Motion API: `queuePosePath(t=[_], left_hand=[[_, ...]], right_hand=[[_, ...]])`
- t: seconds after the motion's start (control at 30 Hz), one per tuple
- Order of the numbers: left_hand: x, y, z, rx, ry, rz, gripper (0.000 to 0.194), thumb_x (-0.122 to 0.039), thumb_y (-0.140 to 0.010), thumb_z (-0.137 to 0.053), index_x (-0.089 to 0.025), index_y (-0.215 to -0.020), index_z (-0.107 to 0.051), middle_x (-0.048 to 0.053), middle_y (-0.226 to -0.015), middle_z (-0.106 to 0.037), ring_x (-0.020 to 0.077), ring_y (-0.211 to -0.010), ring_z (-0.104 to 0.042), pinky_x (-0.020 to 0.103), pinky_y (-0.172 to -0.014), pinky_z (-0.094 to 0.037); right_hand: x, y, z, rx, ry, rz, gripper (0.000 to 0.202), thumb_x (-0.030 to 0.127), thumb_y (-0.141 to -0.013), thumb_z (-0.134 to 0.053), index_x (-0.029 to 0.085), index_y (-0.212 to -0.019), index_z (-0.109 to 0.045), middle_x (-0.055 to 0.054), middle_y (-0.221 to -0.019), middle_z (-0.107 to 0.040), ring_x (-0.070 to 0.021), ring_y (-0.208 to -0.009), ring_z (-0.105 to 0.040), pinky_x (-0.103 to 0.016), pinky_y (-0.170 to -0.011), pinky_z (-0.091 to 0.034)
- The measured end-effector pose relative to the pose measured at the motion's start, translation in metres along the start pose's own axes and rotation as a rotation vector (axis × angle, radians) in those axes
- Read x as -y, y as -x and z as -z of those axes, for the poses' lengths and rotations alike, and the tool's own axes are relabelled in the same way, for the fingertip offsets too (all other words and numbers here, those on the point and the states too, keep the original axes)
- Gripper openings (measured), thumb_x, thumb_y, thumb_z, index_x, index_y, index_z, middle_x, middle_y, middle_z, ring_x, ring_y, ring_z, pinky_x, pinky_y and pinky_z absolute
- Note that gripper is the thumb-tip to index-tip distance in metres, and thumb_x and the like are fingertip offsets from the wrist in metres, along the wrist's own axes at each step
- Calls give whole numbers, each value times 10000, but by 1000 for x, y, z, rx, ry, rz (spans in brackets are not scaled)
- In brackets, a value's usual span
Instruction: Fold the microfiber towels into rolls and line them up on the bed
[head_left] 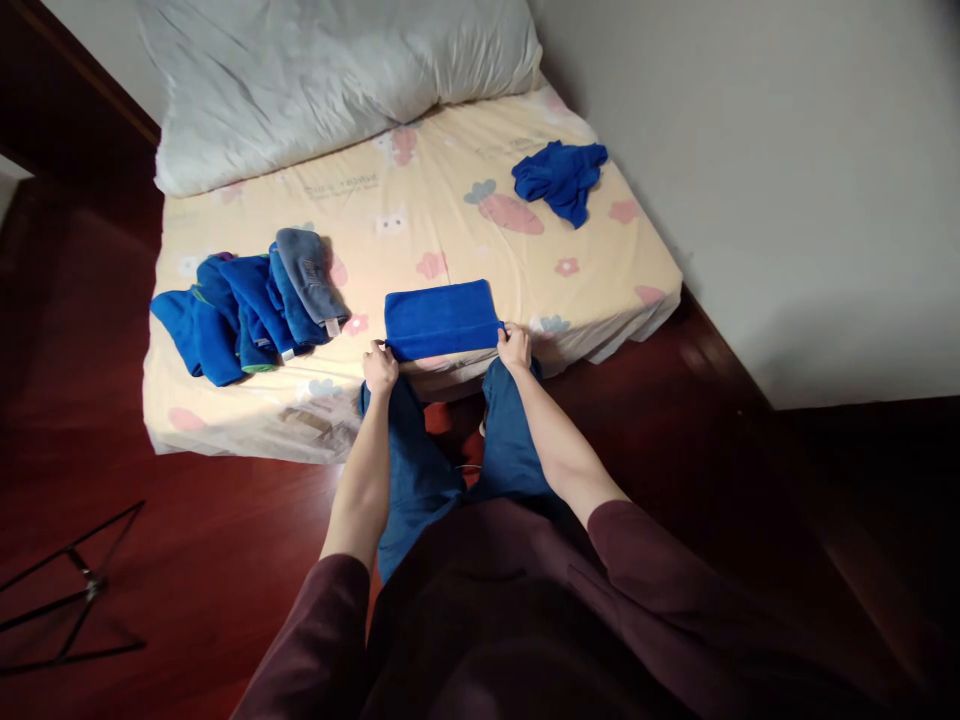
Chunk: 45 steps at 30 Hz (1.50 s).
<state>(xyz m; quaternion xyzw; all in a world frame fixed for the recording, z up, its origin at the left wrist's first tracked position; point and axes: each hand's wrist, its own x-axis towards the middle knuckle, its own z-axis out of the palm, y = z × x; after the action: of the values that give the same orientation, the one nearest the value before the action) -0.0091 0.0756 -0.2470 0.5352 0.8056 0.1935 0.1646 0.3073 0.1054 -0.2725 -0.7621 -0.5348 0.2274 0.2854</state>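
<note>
A blue towel (441, 312) lies on the bed in front of me as a flat, neat rectangle. My left hand (381, 366) pinches its near left corner. At the near right corner, my right hand (514, 348) is closed on the cloth in the same way. To the left rests a row of overlapping folded cloths (244, 310), mostly blue, with a grey-blue one (309, 268) at its right end. Farther back on the right is a crumpled blue cloth (561, 180).
The bed (420, 230) has a cream sheet printed with carrots and flowers. A large white pillow or quilt (345, 90) covers its far end. A wall (787, 200) runs along the right. Black stand legs (90, 585) sit on the red-brown floor at lower left.
</note>
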Motion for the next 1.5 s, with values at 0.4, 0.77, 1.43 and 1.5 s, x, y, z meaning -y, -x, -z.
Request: queuePosePath(t=[0.4, 0.77, 1.43, 1.5], left_hand=[[-6, 13, 10, -44, 16, -314, 433, -250, -970, -469, -183, -1387, -562, 146, -1489, -537, 296, -1416, -453, 456, -1210, -356], [6, -4, -9, 207, 13, -440, 791, -110, -720, -607, -151, -1505, -516, 96, -1598, -464, 280, -1525, -354, 471, -1280, -264], [6, -13, -8, 45, 77, -341, 573, -20, -796, -445, -163, -1303, -669, 109, -1285, -680, 257, -1343, -524, 384, -1166, -424], [5, -12, -7, 21, 96, -308, 502, -59, -847, -460, -168, -1296, -654, 123, -1215, -684, 272, -1301, -551, 396, -1135, -448]], right_hand=[[5, 20, 19, -46, 125, 389, 523, 100, -898, -460, 177, -1400, -586, -122, -1451, -575, -284, -1370, -484, -476, -1202, -365], [-8, 13, 19, 195, 166, 487, 595, 185, -834, -644, 162, -1425, -580, -110, -1526, -546, -318, -1399, -440, -571, -1212, -308], [-8, -1, 6, 44, 68, 361, 377, 102, -935, -492, 177, -1287, -603, -104, -1314, -662, -273, -1299, -529, -501, -1179, -400], [-11, -3, 4, 13, 55, 331, 313, 190, -987, -494, 178, -1284, -592, -122, -1301, -655, -279, -1288, -543, -500, -1162, -411]])
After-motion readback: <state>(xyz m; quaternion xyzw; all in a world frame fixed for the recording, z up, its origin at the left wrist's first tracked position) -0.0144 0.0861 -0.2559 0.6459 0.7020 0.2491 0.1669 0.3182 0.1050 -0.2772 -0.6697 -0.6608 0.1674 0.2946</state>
